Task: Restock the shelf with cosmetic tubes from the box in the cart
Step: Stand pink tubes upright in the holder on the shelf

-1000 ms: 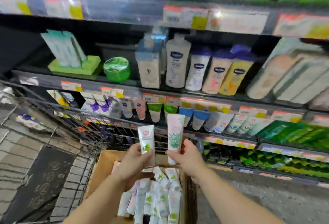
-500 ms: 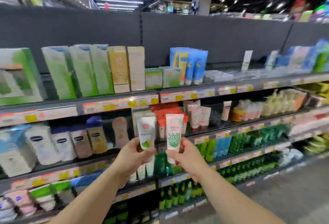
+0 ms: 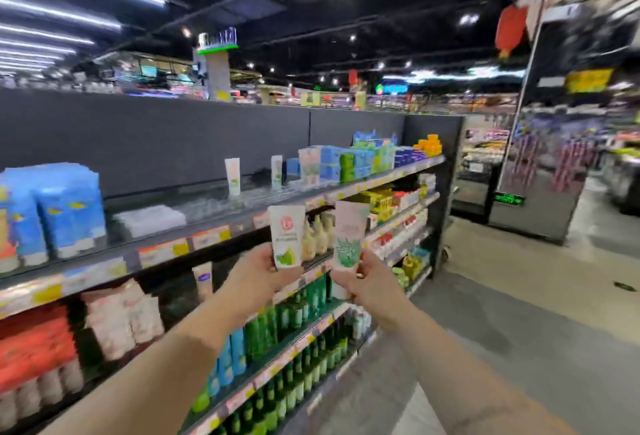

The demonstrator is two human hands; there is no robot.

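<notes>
Having been lifted from the box, a white tube [image 3: 286,241] is gripped by the left hand [image 3: 258,277] and a pink tube [image 3: 348,240] by the right hand [image 3: 370,284], now raised toward the top shelf [image 3: 221,223] for placing.

We have one head view, looking forward along the shelves [image 3: 242,227], slightly tilted, hands close in front.

white tube [image 3: 286,240]: red logo, green leaf | pink tube [image 3: 349,240]: green leaves
</notes>
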